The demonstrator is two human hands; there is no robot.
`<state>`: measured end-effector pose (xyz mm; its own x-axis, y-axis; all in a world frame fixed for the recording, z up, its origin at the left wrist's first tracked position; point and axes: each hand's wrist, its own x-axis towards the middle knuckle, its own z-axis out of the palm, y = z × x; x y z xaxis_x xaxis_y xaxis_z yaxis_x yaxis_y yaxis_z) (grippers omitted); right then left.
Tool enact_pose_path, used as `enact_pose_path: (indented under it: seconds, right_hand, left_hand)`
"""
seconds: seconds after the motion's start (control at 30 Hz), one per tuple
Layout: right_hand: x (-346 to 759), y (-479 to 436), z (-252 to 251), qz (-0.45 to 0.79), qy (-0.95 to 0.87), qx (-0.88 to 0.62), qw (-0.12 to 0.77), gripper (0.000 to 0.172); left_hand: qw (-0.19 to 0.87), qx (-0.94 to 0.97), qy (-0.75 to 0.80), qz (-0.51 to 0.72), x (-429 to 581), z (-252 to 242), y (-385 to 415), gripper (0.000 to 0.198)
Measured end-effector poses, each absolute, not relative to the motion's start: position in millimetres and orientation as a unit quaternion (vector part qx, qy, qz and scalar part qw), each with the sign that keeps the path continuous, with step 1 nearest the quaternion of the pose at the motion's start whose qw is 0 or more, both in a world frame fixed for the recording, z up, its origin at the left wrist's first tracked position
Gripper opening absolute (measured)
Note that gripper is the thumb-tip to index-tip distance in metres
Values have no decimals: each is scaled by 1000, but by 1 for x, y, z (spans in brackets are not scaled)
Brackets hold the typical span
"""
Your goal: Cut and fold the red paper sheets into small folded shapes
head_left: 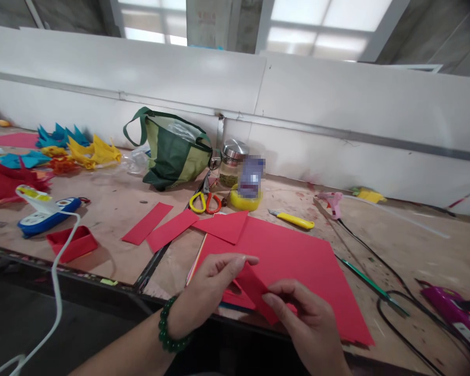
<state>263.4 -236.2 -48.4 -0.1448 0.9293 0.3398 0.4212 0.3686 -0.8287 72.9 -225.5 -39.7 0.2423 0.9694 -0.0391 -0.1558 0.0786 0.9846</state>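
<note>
Between my hands is a folded strip of red paper [256,292], tilted above the table's front edge. My left hand [207,284], with a green bead bracelet [168,326] on its wrist, pinches the strip's upper end between thumb and fingers. Thumb and forefinger of my right hand [305,316] grip its lower right side. Beneath lies a stack of large red paper sheets [297,256]. Smaller red paper pieces [172,230] lie to the left of the stack. Farther left sits a folded red paper box shape [72,244].
Scissors with yellow and red handles [206,202], a yellow cutter knife [293,219] and a yellow tape roll [245,199] lie behind the stack. A pink glue gun [332,203] trails a black cable at right. A green bag [176,151], power strip [49,215] and white cable [56,277] are leftward.
</note>
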Motion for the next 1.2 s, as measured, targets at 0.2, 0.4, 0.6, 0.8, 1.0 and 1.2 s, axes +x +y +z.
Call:
enact_pose_path:
  seconds: [0.2, 0.4, 0.6, 0.8, 1.0, 1.2]
  right_hand:
    - [265, -236, -46, 290, -716, -486, 408, 22]
    - [269, -234, -50, 299, -726, -491, 379, 17]
    - [264, -235, -42, 301, -752, -471, 350, 13]
    - [262, -236, -43, 283, -752, -474, 361, 18]
    - [265, -236, -46, 265, -761, -468, 362, 15]
    - [265, -236, -48, 266, -758, -472, 364, 17]
  left_hand:
    - [583, 584, 441, 353, 56, -33, -219, 33]
    - [614, 592, 388, 347, 56, -31, -221, 25]
    - [601, 606, 378, 359, 57, -38, -218, 27]
    - [606, 625, 382, 310, 55, -31, -215, 23]
    - [580, 663, 372, 294, 58, -31, -214, 25]
    - [562, 656, 384, 327, 58, -37, -216, 38]
